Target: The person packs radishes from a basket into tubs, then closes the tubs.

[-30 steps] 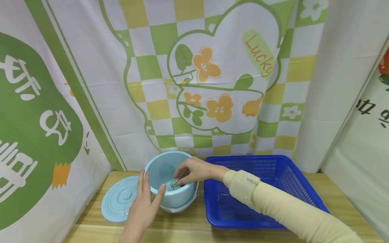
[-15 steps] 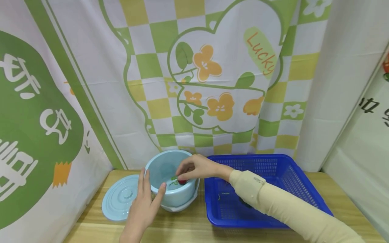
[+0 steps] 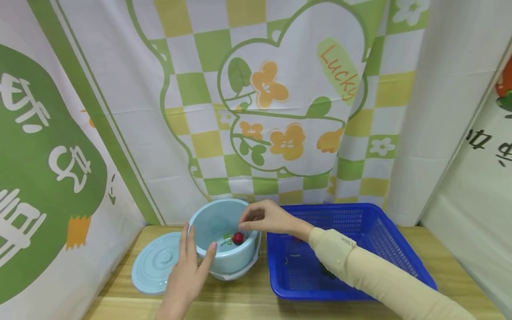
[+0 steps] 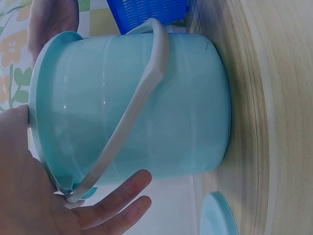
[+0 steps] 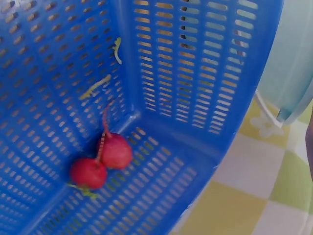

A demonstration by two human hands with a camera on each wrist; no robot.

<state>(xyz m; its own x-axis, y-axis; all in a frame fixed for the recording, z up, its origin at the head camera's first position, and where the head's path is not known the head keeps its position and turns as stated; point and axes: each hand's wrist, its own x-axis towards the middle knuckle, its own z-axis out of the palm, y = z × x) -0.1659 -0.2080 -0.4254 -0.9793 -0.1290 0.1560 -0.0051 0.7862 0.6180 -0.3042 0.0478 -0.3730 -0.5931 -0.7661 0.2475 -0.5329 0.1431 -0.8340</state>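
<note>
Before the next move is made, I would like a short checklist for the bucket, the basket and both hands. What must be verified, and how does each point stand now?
1. Red radish inside the bucket: ok.
2. Right hand free of that radish: ok, a gap shows between them.
3. Left hand at the bucket's rim: ok; how firmly it steadies it, cannot tell.
4. Lid off the bucket: ok, it lies beside it.
5. Basket free of radishes: not ok, two red ones lie inside.
6. Dark thing in the basket identified: cannot tell, partly hidden by the sleeve.
</note>
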